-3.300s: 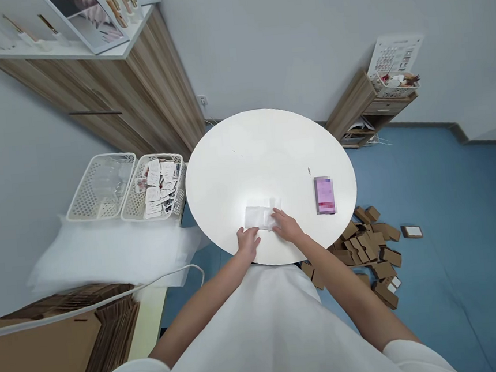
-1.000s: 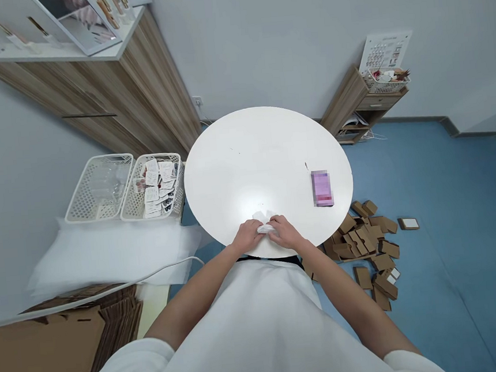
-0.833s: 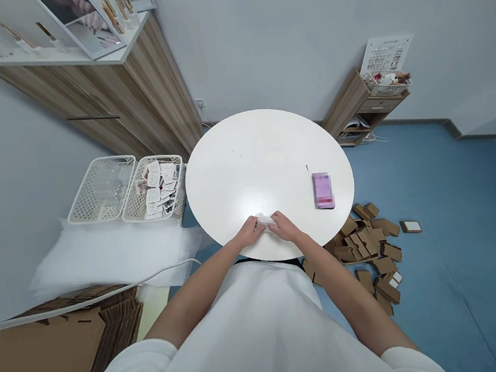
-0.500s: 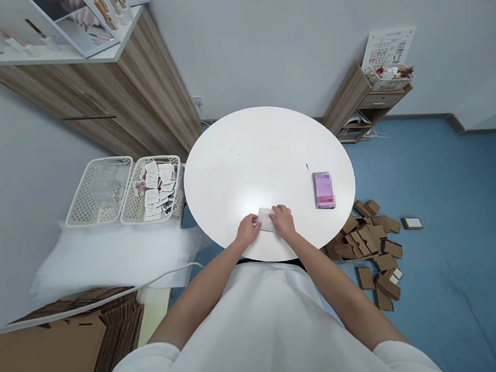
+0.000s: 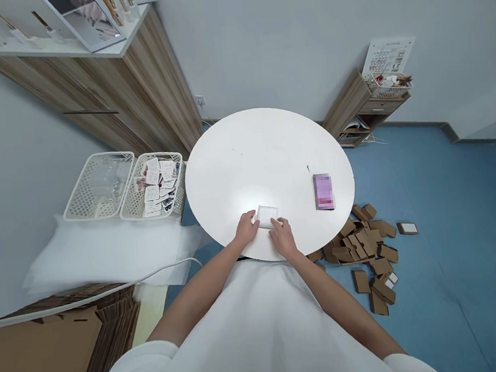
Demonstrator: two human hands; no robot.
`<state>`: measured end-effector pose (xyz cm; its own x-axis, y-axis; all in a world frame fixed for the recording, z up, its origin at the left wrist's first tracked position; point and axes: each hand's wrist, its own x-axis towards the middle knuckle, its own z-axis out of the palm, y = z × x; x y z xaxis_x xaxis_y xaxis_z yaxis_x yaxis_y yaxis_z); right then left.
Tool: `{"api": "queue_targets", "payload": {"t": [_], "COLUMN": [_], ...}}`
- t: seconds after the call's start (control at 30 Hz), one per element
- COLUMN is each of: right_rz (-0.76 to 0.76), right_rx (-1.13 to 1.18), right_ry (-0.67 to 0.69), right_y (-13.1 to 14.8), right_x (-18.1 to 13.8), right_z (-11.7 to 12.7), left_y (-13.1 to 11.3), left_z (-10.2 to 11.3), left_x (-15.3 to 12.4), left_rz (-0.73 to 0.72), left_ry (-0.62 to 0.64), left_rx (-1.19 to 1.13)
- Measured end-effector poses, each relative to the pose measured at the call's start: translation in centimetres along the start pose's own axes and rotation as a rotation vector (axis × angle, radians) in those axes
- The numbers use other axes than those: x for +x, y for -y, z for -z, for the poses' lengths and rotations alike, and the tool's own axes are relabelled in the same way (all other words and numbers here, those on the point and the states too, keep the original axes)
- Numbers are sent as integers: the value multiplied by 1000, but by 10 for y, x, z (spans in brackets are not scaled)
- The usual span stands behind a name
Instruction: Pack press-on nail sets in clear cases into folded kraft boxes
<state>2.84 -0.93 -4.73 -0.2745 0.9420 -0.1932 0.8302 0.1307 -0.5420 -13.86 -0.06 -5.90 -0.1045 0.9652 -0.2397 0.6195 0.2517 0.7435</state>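
We find a small white folded square lying flat on the round white table, close to its near edge. The left hand sets its fingertips against the square's left edge. The right hand sets its fingertips on the near right corner. Whether either hand pinches the square or merely presses on it, we cannot tell. A pink packet lies well apart to the right. Brown cardboard boxes litter the floor beyond it.
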Motion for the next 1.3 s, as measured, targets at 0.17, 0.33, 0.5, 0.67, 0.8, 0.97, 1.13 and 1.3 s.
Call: {"api": "queue_targets", "payload": {"t": [0.17, 0.33, 0.5, 0.67, 0.8, 0.97, 1.13, 1.3], "right_rz": [49, 84, -116, -270, -337, -394, -336, -245], "right_rx": [-168, -122, 209, 593, 764, 816, 677, 658], "right_ry": [77, 108, 114, 131, 108, 164, 226, 189], "right_y": [-5, -11, -14, -25, -31, -30, -33, -36], "right_x": [-6, -9, -9, -7, 1, 25, 43, 48], "right_z": [-3, -4, -6, -8, -6, -1, 0, -2], "left_y": [-1, -4, -4, -7, -14, -23, -29, -26], "left_z": [-5, -14, -9, -1, 2, -2, -13, -17], "left_x": [-7, -13, -15, -10, 1, 8, 4, 0], "left_rz": [-81, -13, 207, 444, 537, 517, 505, 482], "left_ry": [34, -52, -145, -103, -82, -62, -96, -133], "left_rx": [11, -11, -110, -139, -132, -111, -164, -221]}}
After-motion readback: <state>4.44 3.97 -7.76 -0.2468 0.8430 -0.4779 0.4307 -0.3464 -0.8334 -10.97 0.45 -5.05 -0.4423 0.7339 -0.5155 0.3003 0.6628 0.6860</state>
